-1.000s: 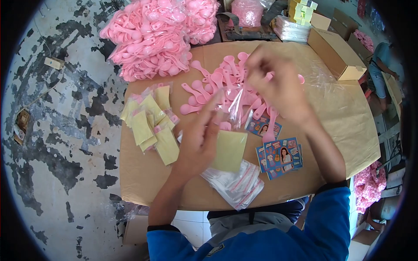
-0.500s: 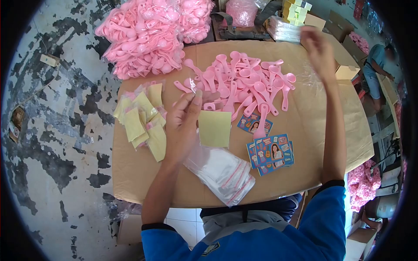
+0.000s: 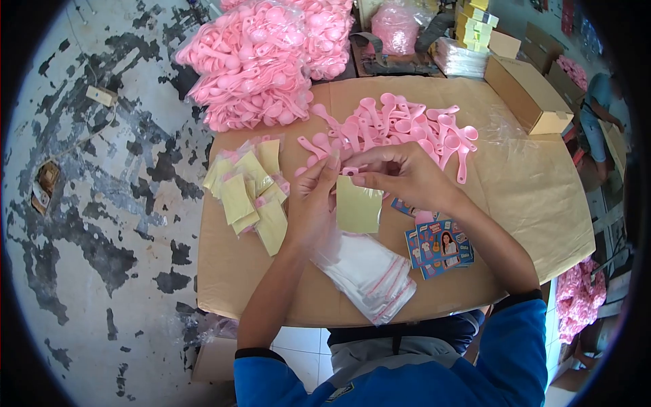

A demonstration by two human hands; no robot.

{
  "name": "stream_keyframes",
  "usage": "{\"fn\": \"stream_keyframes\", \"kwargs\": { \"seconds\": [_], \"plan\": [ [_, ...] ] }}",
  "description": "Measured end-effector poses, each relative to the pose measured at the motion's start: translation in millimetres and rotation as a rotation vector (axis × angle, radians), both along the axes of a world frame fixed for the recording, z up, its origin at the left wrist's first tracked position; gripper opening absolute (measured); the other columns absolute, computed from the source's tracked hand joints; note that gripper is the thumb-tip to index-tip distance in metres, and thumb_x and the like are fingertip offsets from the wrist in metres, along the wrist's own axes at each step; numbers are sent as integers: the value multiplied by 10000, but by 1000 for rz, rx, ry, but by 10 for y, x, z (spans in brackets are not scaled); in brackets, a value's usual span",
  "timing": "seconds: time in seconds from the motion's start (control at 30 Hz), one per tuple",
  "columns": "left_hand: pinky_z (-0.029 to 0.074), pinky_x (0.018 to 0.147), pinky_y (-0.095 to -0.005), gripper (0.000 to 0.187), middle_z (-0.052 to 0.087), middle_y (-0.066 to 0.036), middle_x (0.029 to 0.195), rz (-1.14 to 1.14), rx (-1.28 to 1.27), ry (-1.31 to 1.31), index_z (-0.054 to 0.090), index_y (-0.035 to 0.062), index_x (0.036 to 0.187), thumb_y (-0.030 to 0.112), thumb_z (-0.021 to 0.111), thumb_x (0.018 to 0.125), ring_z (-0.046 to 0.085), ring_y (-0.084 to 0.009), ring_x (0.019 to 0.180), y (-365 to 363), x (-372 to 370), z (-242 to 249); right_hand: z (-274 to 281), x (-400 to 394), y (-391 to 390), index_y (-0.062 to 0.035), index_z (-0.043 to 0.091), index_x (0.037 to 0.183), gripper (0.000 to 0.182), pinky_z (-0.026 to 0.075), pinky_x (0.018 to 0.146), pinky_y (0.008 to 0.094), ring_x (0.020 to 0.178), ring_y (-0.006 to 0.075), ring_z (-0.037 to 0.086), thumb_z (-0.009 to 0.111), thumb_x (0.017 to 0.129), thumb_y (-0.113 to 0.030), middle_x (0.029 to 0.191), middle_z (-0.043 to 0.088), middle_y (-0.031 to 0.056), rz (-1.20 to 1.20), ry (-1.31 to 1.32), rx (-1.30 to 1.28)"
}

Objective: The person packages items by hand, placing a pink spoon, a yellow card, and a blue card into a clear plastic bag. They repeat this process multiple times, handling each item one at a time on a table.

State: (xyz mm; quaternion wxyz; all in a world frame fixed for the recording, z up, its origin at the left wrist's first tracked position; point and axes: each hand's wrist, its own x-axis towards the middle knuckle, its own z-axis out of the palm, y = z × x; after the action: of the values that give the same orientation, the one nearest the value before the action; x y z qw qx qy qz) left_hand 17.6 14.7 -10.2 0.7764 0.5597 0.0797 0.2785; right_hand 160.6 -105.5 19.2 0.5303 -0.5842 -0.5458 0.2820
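Note:
My left hand (image 3: pixel 313 207) grips a small clear plastic bag with a plain yellowish card (image 3: pixel 359 209) in it. A pink spoon's handle end (image 3: pixel 350 171), with a hole in it, shows just above the card. Fingers of my right hand (image 3: pixel 407 175) pinch at the bag's top edge beside this handle; the bag's film there is hard to make out. Below the hands lies a stack of clear plastic bags (image 3: pixel 376 278) with reddish strips. Blue printed cards (image 3: pixel 444 247) lie to the right, a pink spoon's bowl (image 3: pixel 425 217) on them, partly hidden by my right arm.
Loose pink spoons (image 3: pixel 400 122) are heaped behind my hands. Bags with yellowish cards (image 3: pixel 247 193) lie at left. Large bags of pink spoons (image 3: pixel 254 64) stand at back left, a cardboard box (image 3: pixel 529 95) at back right. A person (image 3: pixel 597 112) is at far right.
My right hand has come from the back right of the table to the top of the bag in my left hand. The view has shifted slightly.

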Motion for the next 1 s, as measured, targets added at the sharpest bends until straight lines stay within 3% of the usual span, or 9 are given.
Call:
{"fn": "stream_keyframes", "kwargs": {
  "seconds": [0.07, 0.13, 0.23, 0.37, 0.47, 0.67, 1.0],
  "plan": [
    [554, 777, -273, 373, 664, -93, 1073, 4, 58, -13, 562, -21, 1241, 259, 462, 1015, 658, -132, 907, 27, -12, -18, -71, 82, 36, -29, 692, 1081, 197, 503, 686, 219, 774, 39, 606, 659, 899, -100, 892, 707, 25, 64, 15, 111],
    [561, 755, -273, 350, 668, -92, 1054, -11, 96, -34, 572, -18, 1231, 237, 486, 1007, 659, -127, 898, 80, -9, -39, 43, 102, -14, -21, 689, 1089, 201, 513, 715, 228, 811, 51, 620, 650, 902, -85, 931, 711, 43, 23, 26, 43],
    [577, 731, -274, 298, 673, -83, 1039, -20, 345, 114, 588, -12, 1203, 182, 528, 985, 661, -133, 897, 91, -64, 110, 38, 134, -47, -18, 685, 1101, 209, 519, 737, 235, 831, 58, 629, 641, 904, -70, 950, 713, 50, -18, 21, 42],
    [571, 687, -259, 257, 675, -67, 995, -40, 327, 76, 599, 3, 1190, 133, 535, 978, 662, -113, 832, 139, -95, 94, -80, 125, -6, -12, 695, 1081, 200, 503, 675, 228, 771, 47, 610, 649, 891, -57, 900, 710, 40, -70, 12, 201],
    [565, 688, -248, 229, 671, -64, 1014, -73, 376, 53, 606, 13, 1166, 113, 528, 975, 655, -106, 851, 170, -124, 98, -83, 215, -64, -29, 724, 1020, 207, 507, 673, 243, 772, 89, 632, 632, 845, 31, 905, 725, 68, 4, -116, 253],
    [581, 673, -229, 203, 631, -56, 1084, -123, 495, 90, 625, 6, 1097, 14, 493, 943, 638, -97, 884, 185, -190, 124, -61, 363, -53, -74, 759, 913, 355, 473, 652, 290, 670, 162, 584, 574, 663, 97, 759, 703, 68, 194, -375, 488],
    [577, 599, -223, 184, 620, -49, 932, -148, 442, 118, 634, -11, 974, 35, 458, 943, 623, -89, 804, 209, -223, 160, 33, 350, -81, -97, 756, 889, 358, 455, 598, 332, 612, 199, 512, 593, 600, 35, 600, 609, 33, 170, -659, 476]
  ]
}}
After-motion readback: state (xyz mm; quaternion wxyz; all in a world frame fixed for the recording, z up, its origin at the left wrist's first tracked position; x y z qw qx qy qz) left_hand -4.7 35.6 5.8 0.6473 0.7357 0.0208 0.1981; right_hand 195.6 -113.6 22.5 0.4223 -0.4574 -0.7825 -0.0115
